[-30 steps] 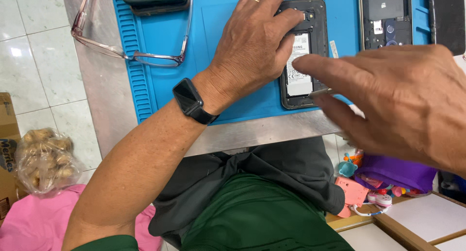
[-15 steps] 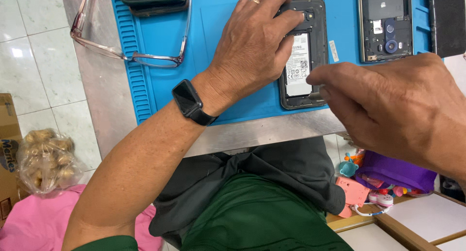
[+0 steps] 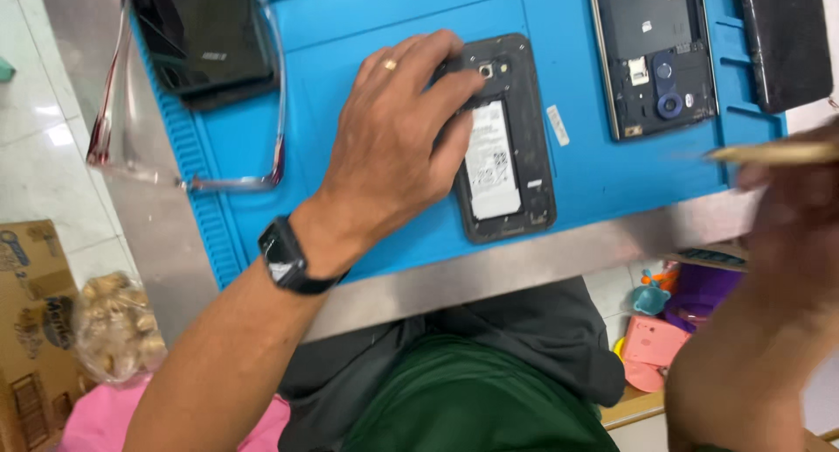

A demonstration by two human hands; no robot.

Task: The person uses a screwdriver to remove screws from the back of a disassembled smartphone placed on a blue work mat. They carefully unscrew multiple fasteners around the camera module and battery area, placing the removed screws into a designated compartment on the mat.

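Note:
An opened black phone (image 3: 511,146) with its white battery exposed lies on the blue work mat (image 3: 350,50). My left hand (image 3: 398,146), with a ring and a black wristwatch, rests on the phone's left side and holds it down. My right hand (image 3: 791,233) is blurred at the right edge, off the mat, and holds a thin yellowish tool (image 3: 773,153) that points left.
A second opened phone (image 3: 655,54) lies further right on the mat, with a dark cover (image 3: 785,41) beside it. A black phone (image 3: 205,37) and eyeglasses (image 3: 188,128) lie at the mat's left. A bag of ginger (image 3: 114,325) and a cardboard box (image 3: 31,321) are on the floor.
My right hand has pulled away from the phone toward the right edge and now carries a thin tool. My left hand stays on the phone. The view has shifted.

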